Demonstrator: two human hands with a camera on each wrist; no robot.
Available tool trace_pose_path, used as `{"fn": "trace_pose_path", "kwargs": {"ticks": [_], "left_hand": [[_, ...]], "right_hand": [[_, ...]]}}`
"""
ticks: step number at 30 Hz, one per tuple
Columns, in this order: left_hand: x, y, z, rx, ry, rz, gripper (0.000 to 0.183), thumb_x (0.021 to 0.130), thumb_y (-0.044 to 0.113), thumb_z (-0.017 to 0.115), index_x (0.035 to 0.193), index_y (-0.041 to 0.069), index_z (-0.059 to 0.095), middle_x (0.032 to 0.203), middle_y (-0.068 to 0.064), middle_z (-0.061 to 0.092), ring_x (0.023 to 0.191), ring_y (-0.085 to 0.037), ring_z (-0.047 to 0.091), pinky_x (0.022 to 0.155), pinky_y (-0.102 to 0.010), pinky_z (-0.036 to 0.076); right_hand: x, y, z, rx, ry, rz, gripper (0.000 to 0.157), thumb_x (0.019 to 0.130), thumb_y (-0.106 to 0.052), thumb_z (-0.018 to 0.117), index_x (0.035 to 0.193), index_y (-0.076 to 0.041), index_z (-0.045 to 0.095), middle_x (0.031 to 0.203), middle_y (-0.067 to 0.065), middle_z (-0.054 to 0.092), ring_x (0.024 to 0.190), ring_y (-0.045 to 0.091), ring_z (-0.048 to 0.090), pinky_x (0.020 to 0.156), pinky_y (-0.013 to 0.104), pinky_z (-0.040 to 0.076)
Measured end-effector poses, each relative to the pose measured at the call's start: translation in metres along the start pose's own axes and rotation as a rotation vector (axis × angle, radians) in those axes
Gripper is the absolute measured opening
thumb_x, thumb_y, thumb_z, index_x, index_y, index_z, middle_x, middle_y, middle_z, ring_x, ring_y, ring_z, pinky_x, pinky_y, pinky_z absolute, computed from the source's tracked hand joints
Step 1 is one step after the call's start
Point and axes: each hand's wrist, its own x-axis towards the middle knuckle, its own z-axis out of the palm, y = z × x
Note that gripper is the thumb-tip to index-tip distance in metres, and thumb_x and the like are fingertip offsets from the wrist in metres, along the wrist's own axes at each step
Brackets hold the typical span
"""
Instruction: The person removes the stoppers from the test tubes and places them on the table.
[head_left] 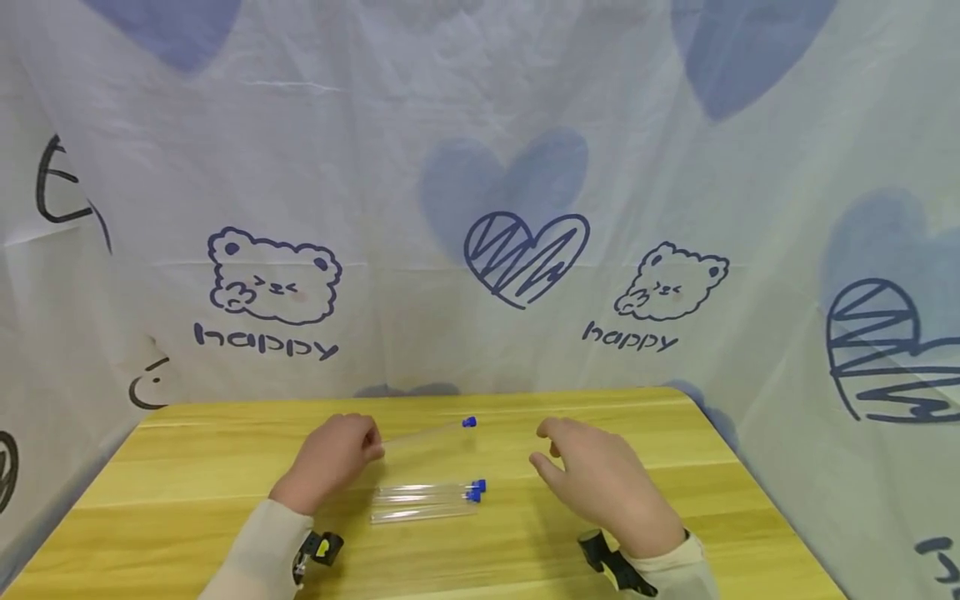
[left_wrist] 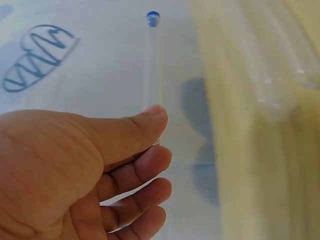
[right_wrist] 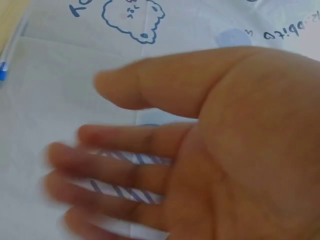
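A clear test tube [head_left: 423, 434] with a blue cap [head_left: 469, 422] is pinched at its uncapped end between thumb and forefinger of my left hand [head_left: 337, 457]. In the left wrist view the same tube [left_wrist: 153, 70] points away from the fingertips, its blue stopper [left_wrist: 153, 19] at the far end. My right hand [head_left: 600, 475] hovers to the right of the cap, apart from it, holding nothing. In the right wrist view its fingers [right_wrist: 115, 167] are spread and nearly straight. Several more capped tubes [head_left: 423, 513] lie side by side on the table between the hands, blue caps to the right.
The wooden table [head_left: 187, 483] ends at a white cloth [head_left: 397, 317] printed with hearts and bears, which hangs behind and at both sides. Each wrist wears a strapped black camera, such as the left one [head_left: 327, 548].
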Motion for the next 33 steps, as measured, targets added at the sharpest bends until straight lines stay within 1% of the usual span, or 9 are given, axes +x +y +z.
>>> {"fn": "trace_pose_path", "kwargs": {"ticks": [4, 6, 9, 15, 18, 22, 26, 29, 33], "left_hand": [[-0.007, 0.008, -0.017, -0.011, -0.005, -0.014, 0.014, 0.092, 0.021, 0.080, 0.087, 0.014, 0.069, 0.082, 0.004, 0.064, 0.076, -0.014, 0.055, 0.072, -0.036, 0.052], [-0.011, 0.013, -0.026, -0.011, -0.003, -0.014, 0.014, 0.093, 0.023, 0.079, 0.087, 0.016, 0.069, 0.083, 0.005, 0.065, 0.077, -0.013, 0.056, 0.072, -0.035, 0.051], [-0.018, 0.018, -0.040, -0.023, 0.016, -0.022, 0.013, 0.093, 0.025, 0.079, 0.087, 0.019, 0.069, 0.086, 0.007, 0.067, 0.079, -0.012, 0.058, 0.072, -0.035, 0.051], [-0.035, 0.027, -0.065, -0.036, 0.078, -0.021, 0.010, 0.093, 0.026, 0.079, 0.091, 0.021, 0.070, 0.093, 0.007, 0.069, 0.088, -0.015, 0.064, 0.077, -0.040, 0.055], [-0.042, 0.033, -0.079, -0.019, 0.120, 0.011, 0.010, 0.093, 0.027, 0.080, 0.093, 0.022, 0.071, 0.096, 0.006, 0.069, 0.091, -0.017, 0.065, 0.079, -0.042, 0.056], [-0.053, 0.044, -0.097, 0.006, 0.190, 0.061, 0.012, 0.090, 0.026, 0.082, 0.095, 0.022, 0.072, 0.096, 0.007, 0.068, 0.091, -0.016, 0.064, 0.078, -0.041, 0.056], [-0.064, 0.053, -0.111, 0.017, 0.236, 0.095, 0.013, 0.089, 0.025, 0.084, 0.095, 0.023, 0.072, 0.095, 0.010, 0.067, 0.091, -0.013, 0.061, 0.077, -0.038, 0.055], [-0.069, 0.059, -0.115, 0.011, 0.245, 0.125, 0.013, 0.089, 0.025, 0.084, 0.095, 0.025, 0.073, 0.095, 0.013, 0.067, 0.093, -0.012, 0.060, 0.077, -0.037, 0.055], [-0.075, 0.065, -0.117, -0.004, 0.245, 0.159, 0.014, 0.088, 0.026, 0.084, 0.094, 0.027, 0.072, 0.092, 0.016, 0.065, 0.094, -0.011, 0.059, 0.079, -0.037, 0.055]], "right_hand": [[0.005, 0.002, 0.002, -0.031, 0.247, -0.194, 0.008, 0.097, -0.020, 0.071, 0.103, -0.015, 0.073, 0.091, -0.007, 0.068, 0.079, 0.009, 0.062, 0.070, 0.030, 0.055], [0.007, 0.003, 0.003, -0.030, 0.356, -0.278, 0.003, 0.095, -0.015, 0.070, 0.098, -0.016, 0.073, 0.088, -0.009, 0.067, 0.077, 0.007, 0.059, 0.068, 0.027, 0.054], [0.009, 0.003, 0.003, -0.011, 0.442, -0.353, 0.008, 0.093, -0.010, 0.069, 0.095, -0.016, 0.072, 0.087, -0.009, 0.067, 0.076, 0.007, 0.058, 0.066, 0.025, 0.053], [0.009, 0.001, 0.007, 0.011, 0.463, -0.345, 0.015, 0.090, -0.003, 0.067, 0.101, -0.012, 0.072, 0.096, -0.004, 0.069, 0.084, 0.013, 0.062, 0.071, 0.029, 0.056], [0.010, -0.002, 0.007, 0.024, 0.453, -0.304, 0.019, 0.091, -0.009, 0.071, 0.110, -0.009, 0.071, 0.103, 0.001, 0.069, 0.092, 0.017, 0.065, 0.077, 0.033, 0.058], [0.009, -0.005, 0.008, 0.054, 0.420, -0.238, 0.035, 0.092, -0.019, 0.077, 0.123, -0.008, 0.067, 0.109, 0.003, 0.068, 0.097, 0.018, 0.065, 0.080, 0.036, 0.059], [0.008, -0.011, 0.008, 0.079, 0.387, -0.222, 0.045, 0.092, -0.028, 0.079, 0.131, -0.009, 0.064, 0.110, 0.001, 0.068, 0.098, 0.016, 0.065, 0.079, 0.035, 0.059], [0.007, -0.014, 0.008, 0.087, 0.403, -0.243, 0.044, 0.093, -0.031, 0.079, 0.129, -0.010, 0.066, 0.109, 0.000, 0.069, 0.098, 0.015, 0.066, 0.079, 0.034, 0.059], [0.005, -0.014, 0.007, 0.119, 0.482, -0.318, 0.026, 0.093, -0.025, 0.079, 0.114, -0.013, 0.070, 0.101, -0.004, 0.069, 0.090, 0.012, 0.066, 0.074, 0.030, 0.059]]}}
